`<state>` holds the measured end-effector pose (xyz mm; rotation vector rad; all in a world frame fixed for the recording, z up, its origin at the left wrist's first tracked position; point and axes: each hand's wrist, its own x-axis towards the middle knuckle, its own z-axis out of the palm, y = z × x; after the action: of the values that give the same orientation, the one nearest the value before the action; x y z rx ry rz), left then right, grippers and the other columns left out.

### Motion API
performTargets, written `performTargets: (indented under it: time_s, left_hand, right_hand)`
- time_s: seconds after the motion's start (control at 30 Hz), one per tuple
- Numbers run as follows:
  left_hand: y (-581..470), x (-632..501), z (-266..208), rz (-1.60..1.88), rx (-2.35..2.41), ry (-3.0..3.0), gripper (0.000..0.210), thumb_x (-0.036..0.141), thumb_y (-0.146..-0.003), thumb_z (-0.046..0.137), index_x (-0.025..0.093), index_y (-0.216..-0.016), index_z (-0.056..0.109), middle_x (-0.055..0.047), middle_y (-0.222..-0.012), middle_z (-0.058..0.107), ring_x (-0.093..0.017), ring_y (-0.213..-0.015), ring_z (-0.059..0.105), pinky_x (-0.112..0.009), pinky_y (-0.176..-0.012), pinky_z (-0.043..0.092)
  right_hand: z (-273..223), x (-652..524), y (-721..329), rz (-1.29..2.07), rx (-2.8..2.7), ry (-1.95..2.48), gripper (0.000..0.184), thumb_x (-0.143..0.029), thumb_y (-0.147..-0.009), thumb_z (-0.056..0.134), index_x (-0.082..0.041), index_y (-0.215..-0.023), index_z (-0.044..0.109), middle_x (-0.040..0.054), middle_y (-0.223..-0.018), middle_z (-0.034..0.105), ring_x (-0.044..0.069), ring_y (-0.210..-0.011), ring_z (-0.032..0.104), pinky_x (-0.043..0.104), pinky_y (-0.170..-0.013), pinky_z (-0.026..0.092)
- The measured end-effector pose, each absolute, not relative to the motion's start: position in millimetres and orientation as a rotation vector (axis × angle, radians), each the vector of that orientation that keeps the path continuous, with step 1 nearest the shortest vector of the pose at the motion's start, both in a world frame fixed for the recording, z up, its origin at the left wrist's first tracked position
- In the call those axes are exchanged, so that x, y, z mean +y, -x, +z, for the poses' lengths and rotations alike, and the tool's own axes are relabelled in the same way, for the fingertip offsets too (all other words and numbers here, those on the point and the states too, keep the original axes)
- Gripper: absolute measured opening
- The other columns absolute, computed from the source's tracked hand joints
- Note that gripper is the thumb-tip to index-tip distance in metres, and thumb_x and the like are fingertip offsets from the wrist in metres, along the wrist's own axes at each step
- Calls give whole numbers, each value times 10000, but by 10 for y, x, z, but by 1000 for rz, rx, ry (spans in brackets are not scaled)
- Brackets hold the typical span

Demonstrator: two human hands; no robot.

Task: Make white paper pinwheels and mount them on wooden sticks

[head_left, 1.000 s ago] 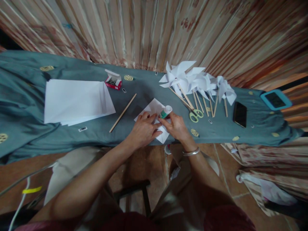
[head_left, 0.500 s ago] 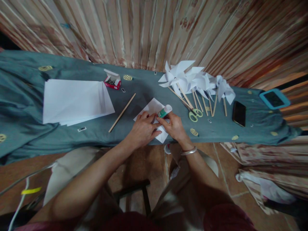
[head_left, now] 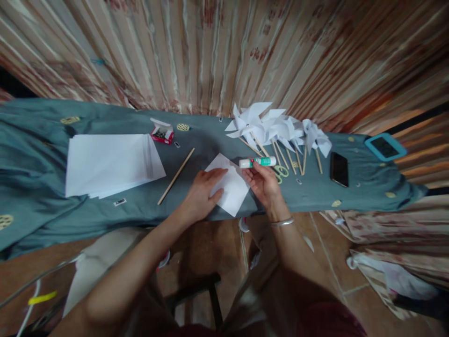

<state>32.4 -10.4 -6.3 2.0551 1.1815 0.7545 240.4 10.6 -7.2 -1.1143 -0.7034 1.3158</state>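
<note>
A square of white paper (head_left: 234, 191) lies turned like a diamond near the front edge of the cloth-covered table. My left hand (head_left: 203, 192) rests on the paper's left side, fingers stretched out and thumb apart. In my right hand (head_left: 263, 185), a green and white glue stick (head_left: 257, 162) is held level between thumb and fingers, over the paper's right corner. Just beyond that hand are green-handled scissors (head_left: 280, 173), partly hidden. To the left of the paper lies a thin wooden stick (head_left: 176, 176).
White paper pinwheels (head_left: 250, 122) on wooden sticks lie at the back right. A stack of white paper (head_left: 108, 164) and an open red box (head_left: 162, 132) of small items are at left. A black phone (head_left: 339, 169) and a blue-framed device (head_left: 386, 146) lie at right.
My right hand has moved right and tipped the glue stick from slanted to level. My left hand has shifted left and flattened, and the folded paper now lies spread out.
</note>
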Motion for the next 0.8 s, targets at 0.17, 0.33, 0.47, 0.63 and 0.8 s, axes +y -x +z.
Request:
performTargets:
  time_s: [0.17,0.33,0.47,0.63,0.8]
  left_hand:
    - [-196,63,-35,1174,990,-895,350,203,-776,572,186,-1115,659,-87,-1123,711,-219,-1044,670,-423,-973,494]
    - [-177,83,68,1150,831,-469,167,152,-806,592,157,-961,653,-82,-991,746,-203,-1062,681,-394,-1028,485]
    - [-194,58,95,1137,775,-360,221,99,-794,588,133,-1002,656,-83,-969,753,-189,-991,700,-371,-1011,503]
    - [-182,53,136,1150,749,-259,325,53,-803,551,96,-1114,635,-103,-954,757,-190,-910,717,-352,-954,531]
    - [-174,50,163,1153,742,-237,397,48,-839,488,91,-1223,581,-119,-969,754,-200,-959,713,-353,-956,523]
  right_hand:
    - [-7,47,-2248,1514,-701,1031,299,-483,-751,713,-216,-879,674,36,-808,752,198,-803,731,382,-924,572]
    - [26,-16,-1918,1672,-608,875,349,-440,-660,827,-185,-877,729,24,-798,766,158,-689,722,295,-796,613]
    - [47,-12,-1775,1682,-559,805,301,-337,-603,884,-176,-807,732,16,-767,773,169,-690,731,310,-790,624]
    - [40,-11,-1733,1671,-573,792,305,-299,-591,898,-173,-821,740,20,-821,781,169,-734,738,322,-833,616]
    - [34,-25,-1729,1659,-616,818,307,-303,-580,905,-184,-815,748,1,-798,773,164,-744,728,335,-848,605]
